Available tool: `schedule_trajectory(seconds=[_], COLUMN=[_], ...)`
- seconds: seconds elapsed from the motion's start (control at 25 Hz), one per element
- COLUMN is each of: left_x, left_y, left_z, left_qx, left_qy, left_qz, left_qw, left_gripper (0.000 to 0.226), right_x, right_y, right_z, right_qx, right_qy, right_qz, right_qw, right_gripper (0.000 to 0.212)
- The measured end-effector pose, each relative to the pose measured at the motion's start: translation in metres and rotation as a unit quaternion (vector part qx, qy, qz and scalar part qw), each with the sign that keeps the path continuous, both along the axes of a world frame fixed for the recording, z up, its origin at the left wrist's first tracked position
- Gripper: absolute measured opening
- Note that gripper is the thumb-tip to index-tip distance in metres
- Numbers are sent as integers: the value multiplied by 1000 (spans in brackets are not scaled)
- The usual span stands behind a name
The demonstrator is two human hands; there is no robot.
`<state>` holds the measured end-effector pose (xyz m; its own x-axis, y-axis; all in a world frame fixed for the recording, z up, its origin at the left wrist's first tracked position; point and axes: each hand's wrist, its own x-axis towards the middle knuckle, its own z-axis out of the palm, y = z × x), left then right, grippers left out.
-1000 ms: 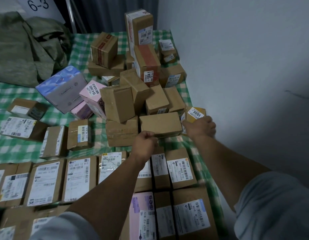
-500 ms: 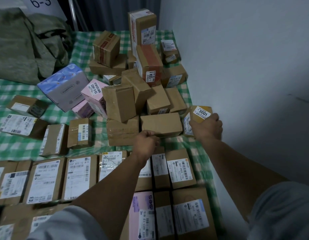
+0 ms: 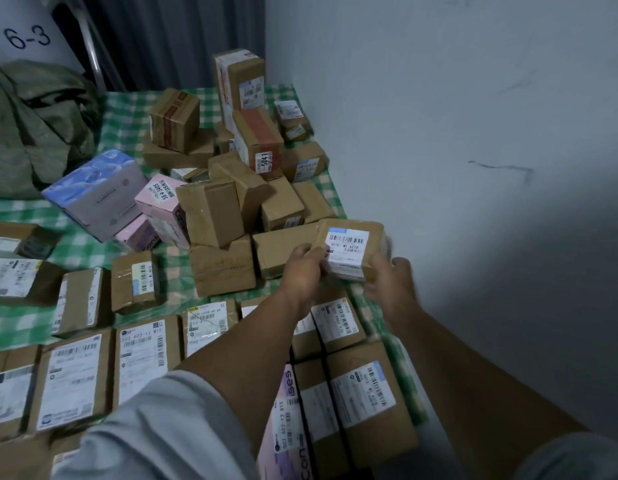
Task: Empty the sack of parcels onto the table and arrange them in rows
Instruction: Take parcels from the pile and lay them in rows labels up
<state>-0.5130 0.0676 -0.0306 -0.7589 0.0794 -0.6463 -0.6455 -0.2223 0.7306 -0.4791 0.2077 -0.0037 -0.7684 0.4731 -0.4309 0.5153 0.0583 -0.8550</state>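
Gripping labelled parcel [image 3: 352, 249] between left hand [image 3: 302, 270] and right hand [image 3: 392, 282], fingers curled on opposite edges; forearms extended over bench [image 3: 127, 126].

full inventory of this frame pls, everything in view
held parcel: 1, brown with white label, lifted at the pile's near right corner
pile: many parcels, brown, jumbled, far middle of the table
pink boxes: 2, pink, left edge of pile
blue box: 1, blue-lilac, left of the pink boxes
loose parcels: 4, brown, left, between pile and rows
rows: many parcels, brown plus one pink, labels up, near side
cloth: 1, green-white check, over the table
sack: 1, olive, far left
sign: 1, white, "6-3", top left
wall: 1, grey, right
left hand: holds the parcel's left edge
right hand: blurred, grips its lower right corner
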Motion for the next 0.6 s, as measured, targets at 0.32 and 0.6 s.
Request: schedule_trajectory(seconds=[0.32, 0.6], left_x=[-11, -22], left_y=[38, 57], left_z=[-3, -39], left_qx=[-122, -266], left_qy=[68, 83], left_qz=[-118, -250], left_qw=[983, 927], left_gripper=[25, 24], right_x=[23, 23], right_y=[38, 53], right_z=[-23, -64], right_qx=[-19, -47], right_qy=[-166, -197], right_qz=[27, -17], right_qw=[986, 979], right_gripper=[50, 29])
